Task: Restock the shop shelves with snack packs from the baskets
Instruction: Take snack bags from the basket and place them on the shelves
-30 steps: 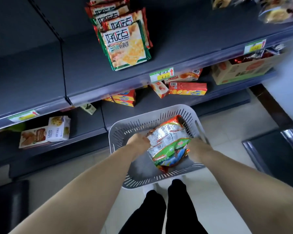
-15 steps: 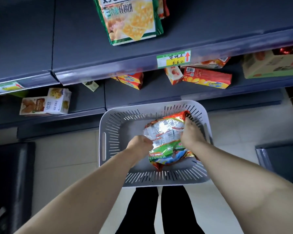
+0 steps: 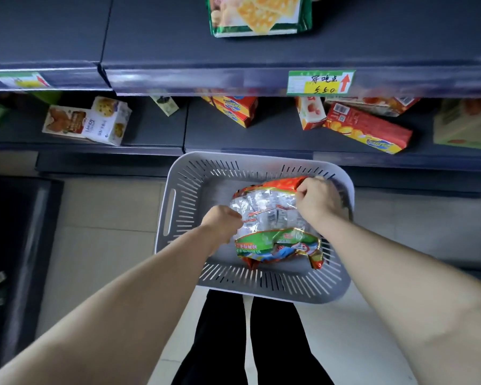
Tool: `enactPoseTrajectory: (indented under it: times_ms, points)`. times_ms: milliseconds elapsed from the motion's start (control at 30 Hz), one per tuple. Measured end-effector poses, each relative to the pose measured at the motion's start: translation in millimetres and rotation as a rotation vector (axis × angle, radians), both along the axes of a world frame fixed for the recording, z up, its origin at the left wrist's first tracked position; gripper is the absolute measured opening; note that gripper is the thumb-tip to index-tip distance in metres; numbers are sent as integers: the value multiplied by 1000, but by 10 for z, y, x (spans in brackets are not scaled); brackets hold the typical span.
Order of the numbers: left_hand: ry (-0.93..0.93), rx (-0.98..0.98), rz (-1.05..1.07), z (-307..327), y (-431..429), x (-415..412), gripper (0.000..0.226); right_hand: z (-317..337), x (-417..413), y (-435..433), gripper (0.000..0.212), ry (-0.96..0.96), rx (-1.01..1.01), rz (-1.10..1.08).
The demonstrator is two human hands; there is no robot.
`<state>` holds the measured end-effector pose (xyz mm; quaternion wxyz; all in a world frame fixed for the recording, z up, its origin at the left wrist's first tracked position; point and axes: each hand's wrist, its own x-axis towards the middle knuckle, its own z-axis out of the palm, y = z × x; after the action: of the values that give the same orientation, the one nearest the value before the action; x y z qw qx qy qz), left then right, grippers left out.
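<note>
Grey slotted plastic forms the basket [image 3: 178, 176], which stands on the floor. The only stock visible in it is one crinkled foil pack [image 3: 272, 226], lying toward the basket's right half. The left hand [image 3: 222, 220] grips the pack's left edge with curled fingers. The right hand [image 3: 315, 201] pinches its far right corner, fingers clamped on the foil. The pack looks barely raised, if at all, so it seems to be at the pick-up step and not yet shelved. Just beyond the basket, the low shelf [image 3: 275, 134] holds a few scattered boxes [image 3: 367, 126] with wide bare gaps. Higher beyond the basket, the upper shelf [image 3: 150, 37] carries a cracker bag [image 3: 257, 15]. Judging by that, much restocking is left, though this basket is nearly emptied; no other baskets are in view.
</note>
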<state>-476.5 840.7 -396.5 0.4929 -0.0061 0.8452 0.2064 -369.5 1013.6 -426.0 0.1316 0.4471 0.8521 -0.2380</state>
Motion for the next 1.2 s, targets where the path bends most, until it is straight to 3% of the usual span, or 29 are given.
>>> enactPoseTrajectory:
  times_ms: [133, 233, 367, 433, 600, 700, 767, 833, 900, 967, 1033, 1100, 1200]
  points:
    - [86, -34, -78, 156, 15, -11, 9, 225, 31, -188, 9, 253, -153, -37]
    - [221, -63, -245, 317, 33, -86, 40, 408, -1, -225, 7, 336, -233, 63]
    - [340, 24, -354, 524, -30, -258, 102, 790, -92, -215, 4, 383, -293, 124]
    - [339, 66, -427, 644, -63, -342, 114, 1023, -137, -237, 10, 459, -337, 86]
    - [335, 167, -466, 994, -209, -428, 88, 1506, -232, -437, 22, 594, -381, 8]
    - [390, 291, -394, 1222, -367, -461, 59, 1741, -231, -623, 13, 702, -402, -89]
    - [469, 355, -368, 1356, -479, -485, 53, 1894, -230, -723, 10, 788, -437, -186]
    - [558, 411, -345, 1465, -601, -499, 50, 2003, -231, -806, 16, 828, -419, -339]
    - [679, 451, -368, 1552, -720, -499, 50, 2122, -198, -904, 37, 714, -410, -506]
    - [823, 477, -433, 1618, -845, -498, 54, 2237, -140, -1053, 66, 524, -662, -631]
    - [972, 494, -555, 1689, -962, -486, 52, 2317, -70, -1221, 84, 487, -1009, -712]
    - [1122, 510, -688, 1753, -1086, -457, 50, 2370, -21, -1373, 78, 563, -1142, -756]
    - [1264, 588, -781, 1810, -1294, -428, 54, 2436, 26, -1625, 56, 600, -1114, -778]
